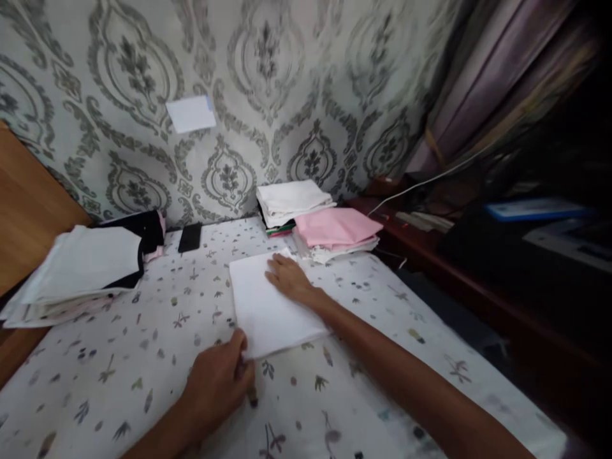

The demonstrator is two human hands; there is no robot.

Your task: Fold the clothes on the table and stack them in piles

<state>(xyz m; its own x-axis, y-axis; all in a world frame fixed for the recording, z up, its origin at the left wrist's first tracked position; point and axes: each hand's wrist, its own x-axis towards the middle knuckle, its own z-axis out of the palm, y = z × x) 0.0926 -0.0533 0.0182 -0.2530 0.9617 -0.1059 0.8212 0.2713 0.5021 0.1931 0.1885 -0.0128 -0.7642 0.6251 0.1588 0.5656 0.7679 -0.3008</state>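
Observation:
A white folded cloth (268, 312) lies flat on the patterned bed sheet (186, 357) in front of me. My left hand (222, 373) pinches the cloth's near left corner between thumb and fingers. On the cloth's far right part, my right hand (291, 278) rests flat with its fingers stretched out. Just beyond that hand sits a stack topped by a pink folded cloth (337, 226), with white folded cloth under it. Touching it at the back is another stack with a white folded cloth (294, 197) on top.
At the left stands a larger pile of folded cloths (86, 264), mostly white and black. A black phone (190, 237) lies near the patterned wall (268, 83), where a white card (191, 115) hangs. A dark red wooden ledge (430, 268) and a thin white cable (430, 179) border the right side.

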